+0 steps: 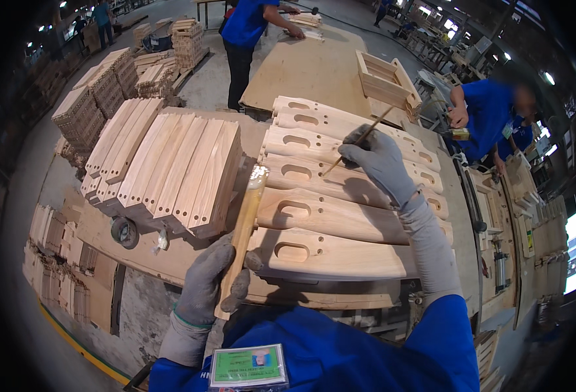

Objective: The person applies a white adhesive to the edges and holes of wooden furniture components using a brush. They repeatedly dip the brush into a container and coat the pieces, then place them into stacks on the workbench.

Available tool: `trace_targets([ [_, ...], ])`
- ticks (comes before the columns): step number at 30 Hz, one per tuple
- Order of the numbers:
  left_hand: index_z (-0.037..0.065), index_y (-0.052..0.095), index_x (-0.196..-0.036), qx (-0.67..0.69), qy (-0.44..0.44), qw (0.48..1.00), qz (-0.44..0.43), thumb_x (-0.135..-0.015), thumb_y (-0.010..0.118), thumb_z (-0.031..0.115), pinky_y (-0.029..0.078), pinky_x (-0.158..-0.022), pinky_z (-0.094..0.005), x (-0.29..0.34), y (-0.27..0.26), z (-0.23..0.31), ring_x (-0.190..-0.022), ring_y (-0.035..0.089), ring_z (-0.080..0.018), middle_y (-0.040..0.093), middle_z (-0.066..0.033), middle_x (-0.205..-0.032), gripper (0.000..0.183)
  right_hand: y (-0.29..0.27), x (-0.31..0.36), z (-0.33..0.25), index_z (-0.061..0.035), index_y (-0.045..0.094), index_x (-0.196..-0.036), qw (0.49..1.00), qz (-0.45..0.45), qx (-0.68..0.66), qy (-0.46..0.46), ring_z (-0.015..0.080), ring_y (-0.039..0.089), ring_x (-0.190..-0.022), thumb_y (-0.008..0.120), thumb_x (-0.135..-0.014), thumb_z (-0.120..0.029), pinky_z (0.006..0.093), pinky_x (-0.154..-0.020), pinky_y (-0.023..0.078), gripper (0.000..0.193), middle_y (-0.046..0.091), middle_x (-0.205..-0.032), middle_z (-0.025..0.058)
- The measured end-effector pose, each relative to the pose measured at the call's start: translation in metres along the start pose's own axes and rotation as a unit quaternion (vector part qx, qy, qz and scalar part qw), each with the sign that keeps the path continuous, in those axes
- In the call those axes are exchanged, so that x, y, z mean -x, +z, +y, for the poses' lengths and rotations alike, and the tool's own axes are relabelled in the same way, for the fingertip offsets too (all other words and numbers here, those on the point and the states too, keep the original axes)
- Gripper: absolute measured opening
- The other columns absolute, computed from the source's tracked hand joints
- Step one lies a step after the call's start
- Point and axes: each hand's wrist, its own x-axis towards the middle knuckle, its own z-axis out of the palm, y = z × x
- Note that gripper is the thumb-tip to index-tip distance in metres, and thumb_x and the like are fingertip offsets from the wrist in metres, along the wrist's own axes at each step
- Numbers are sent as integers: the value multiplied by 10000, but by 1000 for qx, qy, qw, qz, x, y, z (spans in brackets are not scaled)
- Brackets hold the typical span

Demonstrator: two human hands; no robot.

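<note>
My left hand (203,279), in a grey glove, is closed around a flat wooden stick (243,225) held tilted up. A glossy white paste, like glue, (258,176) coats the stick's upper end. My right hand (381,160), also gloved, pinches a thin wooden rod (367,135). The rod's lower tip points down at small round holes in one of several shaped wooden boards (360,219); whether it touches cannot be made out. These boards lie side by side in front of me, each with an oval slot and small holes near its left end.
Stacked wooden slats (177,166) with drilled ends stand at left, beside a tape roll (124,232). An open wooden frame (387,78) sits beyond the boards. One co-worker (245,26) stands at the far table; another person (487,117) works at right. More wood piles (95,98) stand far left.
</note>
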Motion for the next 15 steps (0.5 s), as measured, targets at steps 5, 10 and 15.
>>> trace_targets([
  [5, -23, 364, -1326, -5, 11, 1000, 24, -973, 409, 251, 369, -319, -168, 1, -13, 6, -437, 473, -76, 581, -130, -833, 450, 12, -16, 7, 23, 617, -856, 998, -33, 46, -17, 123, 587, -627, 654, -785, -164, 265, -610, 489, 202, 626, -702, 72],
  [10, -52, 370, -1320, -7, 15, 998, 68, -968, 410, 271, 389, -318, -175, -1, -8, 11, -393, 497, -81, 620, -121, -823, 479, 10, -25, 5, 15, 621, -866, 998, -24, 41, -29, 125, 597, -633, 647, -792, -144, 266, -617, 495, 177, 635, -713, 78],
  [15, -19, 350, -1334, -11, 8, 999, 40, -981, 384, 225, 379, -325, -164, -3, -12, 11, -459, 508, -85, 576, -155, -858, 430, 10, -36, 13, 7, 624, -865, 998, -24, 41, -36, 148, 616, -645, 648, -786, -160, 279, -616, 496, 186, 642, -724, 89],
])
